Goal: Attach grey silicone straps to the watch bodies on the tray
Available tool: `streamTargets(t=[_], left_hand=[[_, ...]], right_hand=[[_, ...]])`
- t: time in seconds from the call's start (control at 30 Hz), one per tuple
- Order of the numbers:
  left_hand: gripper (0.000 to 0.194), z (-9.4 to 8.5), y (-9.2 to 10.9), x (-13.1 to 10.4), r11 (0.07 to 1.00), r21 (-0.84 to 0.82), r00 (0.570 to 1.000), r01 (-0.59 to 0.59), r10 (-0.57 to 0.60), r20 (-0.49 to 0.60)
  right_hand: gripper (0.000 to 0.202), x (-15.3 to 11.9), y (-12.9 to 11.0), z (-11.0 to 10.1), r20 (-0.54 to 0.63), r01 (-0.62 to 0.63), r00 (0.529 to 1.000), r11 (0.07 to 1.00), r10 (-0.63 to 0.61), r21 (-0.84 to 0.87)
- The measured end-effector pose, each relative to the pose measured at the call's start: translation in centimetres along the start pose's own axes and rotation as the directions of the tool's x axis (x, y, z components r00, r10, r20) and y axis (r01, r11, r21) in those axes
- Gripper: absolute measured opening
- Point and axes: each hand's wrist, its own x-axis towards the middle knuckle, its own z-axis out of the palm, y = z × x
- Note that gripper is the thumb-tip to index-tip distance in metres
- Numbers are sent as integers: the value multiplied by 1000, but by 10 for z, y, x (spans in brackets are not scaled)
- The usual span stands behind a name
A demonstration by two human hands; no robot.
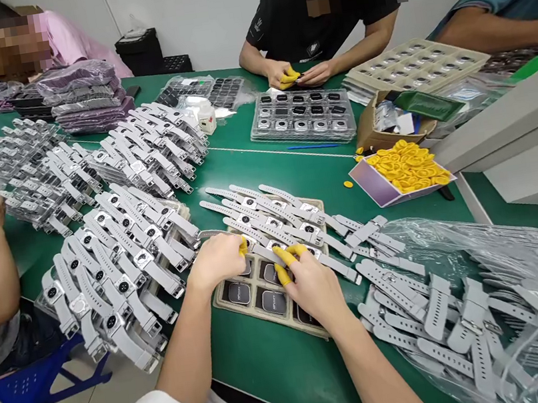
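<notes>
My left hand (220, 260) is closed, its yellow-cotted fingertips pinching a smartwatch with a grey strap (256, 244) over the tray. My right hand (312, 286), also in yellow finger cots, has its fingers bent together at the same watch; its exact hold is partly hidden. Beneath both hands lies a beige compartment tray (232, 310). Its near cells hold dark square watch faces (270, 302), some covered by my right hand. Across the tray's far part, several watches with grey straps (277, 208) lie side by side, strap ends overhanging the rim.
Left of the tray stand stacks of strapped watches (119, 278). Loose grey straps (416, 307) spill from a clear plastic bag (525, 257) at right. A box of yellow finger cots (403, 168) sits beyond. Across the green table (238, 165), a co-worker handles pieces behind a clear tray (302, 119).
</notes>
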Motion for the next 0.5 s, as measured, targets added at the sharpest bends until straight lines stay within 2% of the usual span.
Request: streamTargets(t=[0.03, 0.1, 0.3, 0.43, 0.5], left_hand=[[21, 0, 0, -1, 997, 46, 997, 68, -69, 24], [20, 1, -1, 1, 983, 89, 987, 162, -163, 2], [23, 9, -5, 13, 965, 1, 961, 262, -261, -86], [26, 13, -7, 19, 931, -25, 924, 364, -364, -115], [25, 13, -6, 21, 926, -22, 918, 378, -378, -118]], right_hand=[[36, 0, 1, 2, -11, 5, 1000, 1000, -5, 1], [33, -1, 3, 5, -37, 21, 999, 1000, -21, 5], [35, -3, 7, 10, -115, 45, 993, 998, -40, 47], [36, -3, 5, 9, -106, 48, 993, 998, -43, 46], [36, -3, 4, 8, -101, 50, 994, 998, -46, 43]])
